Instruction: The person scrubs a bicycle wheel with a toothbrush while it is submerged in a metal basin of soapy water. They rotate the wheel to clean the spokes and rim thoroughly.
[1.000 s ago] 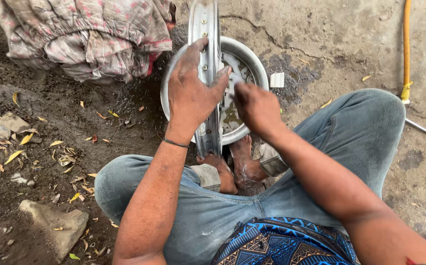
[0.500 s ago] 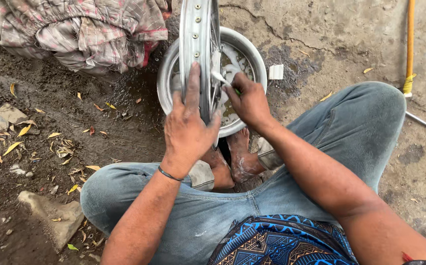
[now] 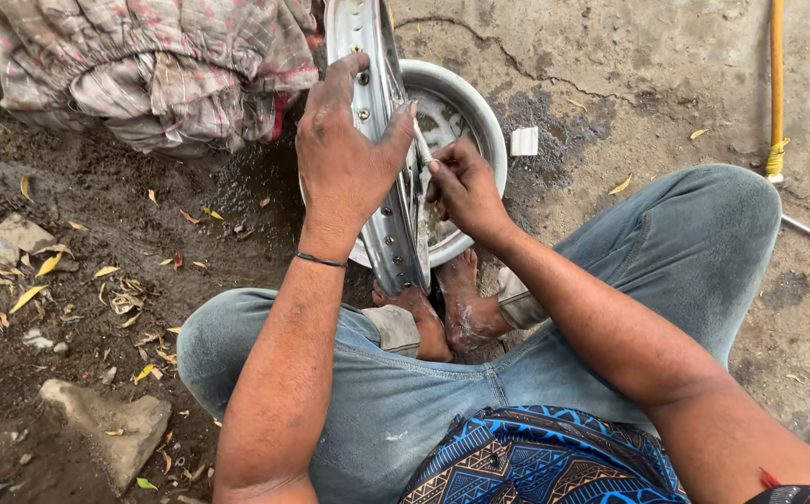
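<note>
A shiny metal wheel rim [image 3: 379, 201] stands on edge between my bare feet [image 3: 442, 313], over a round metal basin [image 3: 479, 121] holding murky water. My left hand [image 3: 344, 159] grips the rim from the top left, fingers wrapped over its outer face. My right hand [image 3: 461, 187] is on the rim's right side, pinching a small thin pale tool [image 3: 421, 149] against the rim's inner edge. I sit on the ground in jeans with knees spread.
A heap of patterned cloth [image 3: 153, 56] lies at the top left. A stone [image 3: 111, 425] and dry leaves lie on the dirt to the left. A small white block [image 3: 523, 141] sits by the basin; a yellow hose [image 3: 776, 84] runs down the right.
My left hand has slid up the rim to a higher grip. My right hand has stayed at the rim's right side, still pinching the small tool.
</note>
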